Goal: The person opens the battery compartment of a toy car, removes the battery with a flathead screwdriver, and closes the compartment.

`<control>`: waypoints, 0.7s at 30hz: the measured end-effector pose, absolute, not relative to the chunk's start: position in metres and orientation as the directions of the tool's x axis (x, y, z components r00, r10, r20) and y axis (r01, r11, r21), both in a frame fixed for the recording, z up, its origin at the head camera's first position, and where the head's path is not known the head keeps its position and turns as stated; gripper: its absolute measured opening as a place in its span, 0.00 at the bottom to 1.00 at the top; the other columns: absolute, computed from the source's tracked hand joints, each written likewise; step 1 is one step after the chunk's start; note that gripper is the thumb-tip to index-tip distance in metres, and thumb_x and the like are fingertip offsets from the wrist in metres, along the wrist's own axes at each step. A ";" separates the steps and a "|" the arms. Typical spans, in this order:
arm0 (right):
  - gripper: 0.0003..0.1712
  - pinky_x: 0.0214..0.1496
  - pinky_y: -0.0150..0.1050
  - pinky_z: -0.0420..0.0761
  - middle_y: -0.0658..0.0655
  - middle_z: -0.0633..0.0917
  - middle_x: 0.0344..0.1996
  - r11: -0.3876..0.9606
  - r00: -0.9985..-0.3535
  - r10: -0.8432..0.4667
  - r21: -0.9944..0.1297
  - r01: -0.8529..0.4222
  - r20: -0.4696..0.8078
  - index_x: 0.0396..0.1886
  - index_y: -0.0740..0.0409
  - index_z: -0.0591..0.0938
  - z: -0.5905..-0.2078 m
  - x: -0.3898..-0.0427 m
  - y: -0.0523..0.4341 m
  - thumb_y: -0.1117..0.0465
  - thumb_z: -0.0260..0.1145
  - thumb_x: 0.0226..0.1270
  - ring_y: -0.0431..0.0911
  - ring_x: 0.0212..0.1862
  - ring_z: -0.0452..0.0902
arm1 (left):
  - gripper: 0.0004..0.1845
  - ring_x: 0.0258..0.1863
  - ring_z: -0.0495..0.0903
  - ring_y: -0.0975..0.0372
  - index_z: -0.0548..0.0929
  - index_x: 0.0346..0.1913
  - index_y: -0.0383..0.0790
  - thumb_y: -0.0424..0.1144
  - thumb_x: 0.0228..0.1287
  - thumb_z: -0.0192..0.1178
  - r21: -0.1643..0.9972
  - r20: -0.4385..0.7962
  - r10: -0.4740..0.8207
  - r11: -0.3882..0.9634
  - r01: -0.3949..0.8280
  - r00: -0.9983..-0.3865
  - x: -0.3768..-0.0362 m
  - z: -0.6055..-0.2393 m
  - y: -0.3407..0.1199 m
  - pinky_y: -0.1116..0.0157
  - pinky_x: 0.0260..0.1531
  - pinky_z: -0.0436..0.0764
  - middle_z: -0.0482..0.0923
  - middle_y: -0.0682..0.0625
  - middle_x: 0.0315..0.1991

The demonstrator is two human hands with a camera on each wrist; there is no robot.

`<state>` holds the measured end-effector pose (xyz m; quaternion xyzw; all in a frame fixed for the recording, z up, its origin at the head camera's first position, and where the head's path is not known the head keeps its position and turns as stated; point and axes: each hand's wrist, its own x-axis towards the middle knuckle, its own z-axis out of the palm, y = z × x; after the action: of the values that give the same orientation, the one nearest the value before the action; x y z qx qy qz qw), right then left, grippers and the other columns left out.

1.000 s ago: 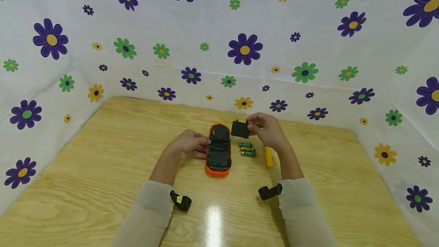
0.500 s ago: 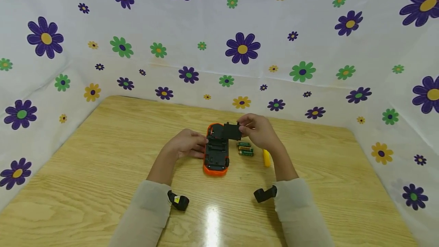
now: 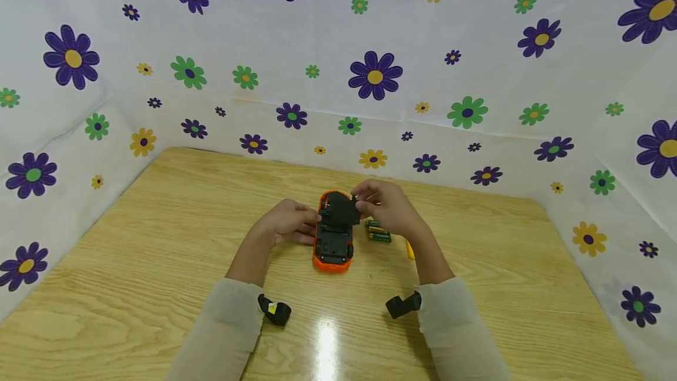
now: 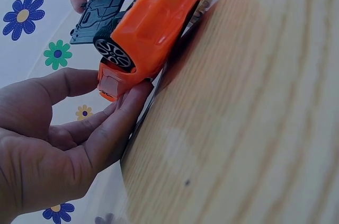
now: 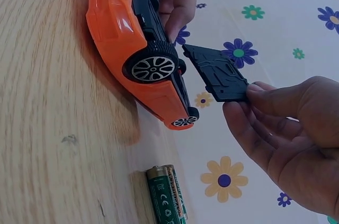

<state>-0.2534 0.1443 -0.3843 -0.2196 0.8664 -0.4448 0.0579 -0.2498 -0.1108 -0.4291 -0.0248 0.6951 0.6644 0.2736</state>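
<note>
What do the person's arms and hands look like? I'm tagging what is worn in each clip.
Both hands are bare: the left hand and the right hand. Each arm wears a pale beige long sleeve reaching the wrist. A small black camera is strapped at each wrist; the left one carries a yellow mark.

Glossy plastic car [image 3: 334, 234], wood-grain table [image 3: 158, 251]
</note>
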 end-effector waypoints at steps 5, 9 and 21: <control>0.12 0.46 0.52 0.89 0.61 0.84 0.42 0.504 -0.889 -0.451 -0.800 -0.326 0.078 0.55 0.66 0.82 -0.386 -0.253 0.144 0.71 0.63 0.75 0.51 0.41 0.85 | 0.23 0.42 0.86 0.52 0.75 0.67 0.26 0.34 0.75 0.58 0.910 -0.414 0.333 0.118 -0.398 -0.847 -0.250 -0.428 -0.111 0.55 0.45 0.89 0.83 0.34 0.50; 0.12 0.44 0.53 0.89 0.62 0.84 0.42 0.486 -0.882 -0.468 -0.817 -0.311 0.057 0.54 0.65 0.82 -0.388 -0.253 0.142 0.71 0.63 0.75 0.54 0.40 0.86 | 0.23 0.41 0.87 0.53 0.74 0.67 0.25 0.34 0.75 0.58 0.911 -0.411 0.339 0.112 -0.397 -0.847 -0.250 -0.430 -0.112 0.55 0.45 0.89 0.83 0.34 0.50; 0.11 0.47 0.51 0.89 0.62 0.82 0.44 0.421 -0.870 -0.494 -0.874 -0.243 0.004 0.54 0.64 0.81 -0.396 -0.253 0.137 0.72 0.62 0.75 0.52 0.42 0.86 | 0.22 0.40 0.87 0.54 0.75 0.66 0.25 0.34 0.75 0.58 0.914 -0.401 0.351 0.095 -0.394 -0.846 -0.251 -0.433 -0.113 0.55 0.46 0.89 0.83 0.34 0.49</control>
<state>-0.2531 0.1369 -0.3964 -0.2211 0.8332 -0.4904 0.1277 -0.2510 -0.1128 -0.4326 -0.0155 0.6862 0.6724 0.2770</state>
